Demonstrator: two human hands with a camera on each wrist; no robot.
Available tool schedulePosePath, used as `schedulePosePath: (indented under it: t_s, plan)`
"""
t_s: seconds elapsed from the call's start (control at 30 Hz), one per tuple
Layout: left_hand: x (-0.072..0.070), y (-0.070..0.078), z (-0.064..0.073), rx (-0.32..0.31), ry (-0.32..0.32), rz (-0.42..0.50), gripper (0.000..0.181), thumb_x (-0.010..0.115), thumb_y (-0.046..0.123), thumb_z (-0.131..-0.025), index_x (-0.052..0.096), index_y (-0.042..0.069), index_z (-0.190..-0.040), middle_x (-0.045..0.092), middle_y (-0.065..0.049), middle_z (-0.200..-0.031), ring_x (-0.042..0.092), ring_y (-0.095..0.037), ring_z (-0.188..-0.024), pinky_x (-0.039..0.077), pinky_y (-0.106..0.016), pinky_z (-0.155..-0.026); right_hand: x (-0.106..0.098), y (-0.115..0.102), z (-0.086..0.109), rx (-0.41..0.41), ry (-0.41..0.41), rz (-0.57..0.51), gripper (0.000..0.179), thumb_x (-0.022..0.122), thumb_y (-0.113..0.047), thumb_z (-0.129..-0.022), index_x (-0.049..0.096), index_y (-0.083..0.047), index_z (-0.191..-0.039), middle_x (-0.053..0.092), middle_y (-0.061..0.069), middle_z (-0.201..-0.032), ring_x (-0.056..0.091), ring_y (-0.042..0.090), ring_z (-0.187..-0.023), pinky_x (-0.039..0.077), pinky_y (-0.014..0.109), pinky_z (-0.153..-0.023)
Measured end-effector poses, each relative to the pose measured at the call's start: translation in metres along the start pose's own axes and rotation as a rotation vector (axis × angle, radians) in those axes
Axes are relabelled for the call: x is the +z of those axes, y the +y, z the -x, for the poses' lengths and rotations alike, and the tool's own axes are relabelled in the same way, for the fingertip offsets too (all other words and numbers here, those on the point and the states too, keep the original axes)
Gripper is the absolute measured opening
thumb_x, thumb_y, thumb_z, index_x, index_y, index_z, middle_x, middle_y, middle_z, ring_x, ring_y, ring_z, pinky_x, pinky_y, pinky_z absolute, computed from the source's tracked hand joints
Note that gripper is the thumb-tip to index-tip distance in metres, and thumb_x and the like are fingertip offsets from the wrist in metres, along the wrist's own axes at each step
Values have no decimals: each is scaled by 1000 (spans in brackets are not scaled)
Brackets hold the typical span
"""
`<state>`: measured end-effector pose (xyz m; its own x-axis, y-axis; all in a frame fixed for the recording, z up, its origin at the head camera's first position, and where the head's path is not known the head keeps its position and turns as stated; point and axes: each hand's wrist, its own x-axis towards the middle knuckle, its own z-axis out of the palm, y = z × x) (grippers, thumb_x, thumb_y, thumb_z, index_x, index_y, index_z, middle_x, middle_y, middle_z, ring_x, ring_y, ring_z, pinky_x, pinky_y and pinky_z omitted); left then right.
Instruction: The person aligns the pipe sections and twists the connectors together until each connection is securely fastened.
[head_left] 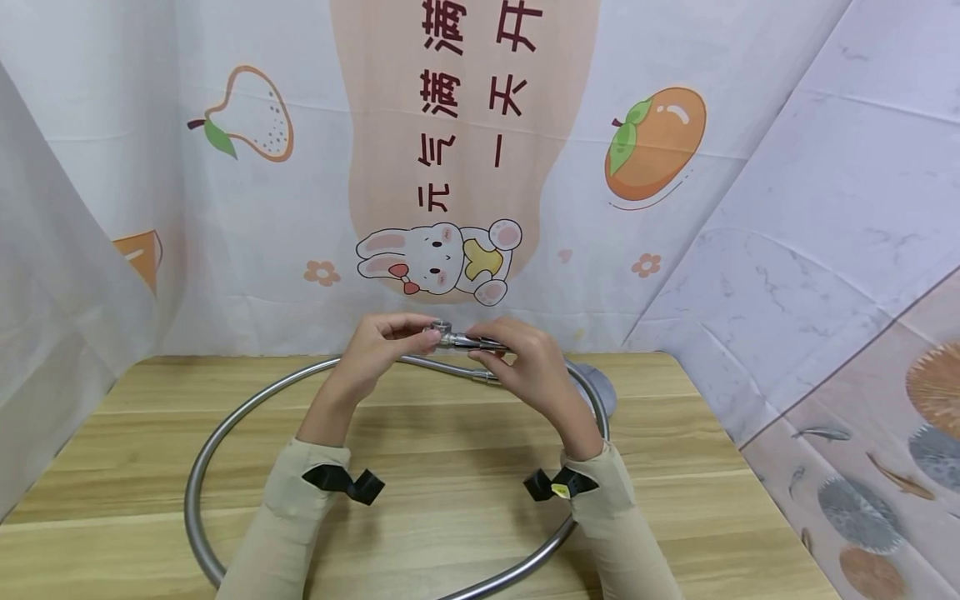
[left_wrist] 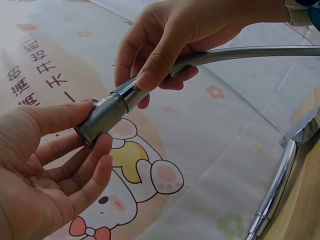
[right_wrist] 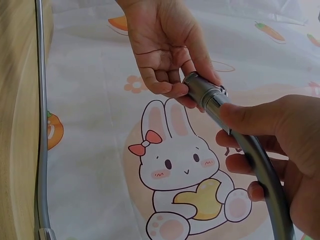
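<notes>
My left hand pinches a short grey metal fitting between thumb and fingertips. The chrome end of a metal shower hose meets that fitting in one line. My right hand holds the hose end, thumb on the chrome and fingers around the hose just behind it. Both hands are raised near the far edge of the table. On the table beyond my right wrist lies a shower head, partly hidden by the hose and arm; its chrome handle shows in the left wrist view.
The hose runs in a wide loop over the wooden table, passing beneath both forearms. A printed cloth hangs right behind the table's far edge. More cloth hangs along the right side.
</notes>
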<state>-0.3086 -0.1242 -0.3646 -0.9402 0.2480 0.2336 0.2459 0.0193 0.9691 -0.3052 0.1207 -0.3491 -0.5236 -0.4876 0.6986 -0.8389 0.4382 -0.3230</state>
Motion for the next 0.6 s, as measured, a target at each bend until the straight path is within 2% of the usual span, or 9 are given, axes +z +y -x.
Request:
schedulePosePath:
  t_s: [0.17, 0.4, 0.6]
  plan:
    - [0, 2, 1, 31, -3, 5, 31, 75, 10, -93, 71, -6, -120, 76, 8, -96, 69, -11, -86, 60, -27, -81, -1, -1, 0, 31, -7, -20, 20, 81, -13, -87, 77, -10, -107, 76, 2, -97, 61, 9, -73, 51, 23, -64]
    - [1, 4, 2, 63, -13, 41, 34, 76, 2, -90, 68, -9, -121, 77, 10, -97, 69, -8, -86, 60, -24, -81, -2, 0, 1, 60, -15, -43, 21, 81, -14, -88, 77, -9, -108, 76, 3, -97, 63, 10, -76, 55, 28, -65]
    - [1, 5, 3, 102, -32, 51, 37, 78, -1, -87, 68, -10, -121, 77, 9, -102, 73, -9, -89, 60, -25, -78, -3, 0, 1, 79, -25, -63, 21, 80, -13, -88, 77, -7, -108, 76, 4, -99, 64, 10, -78, 56, 26, -67]
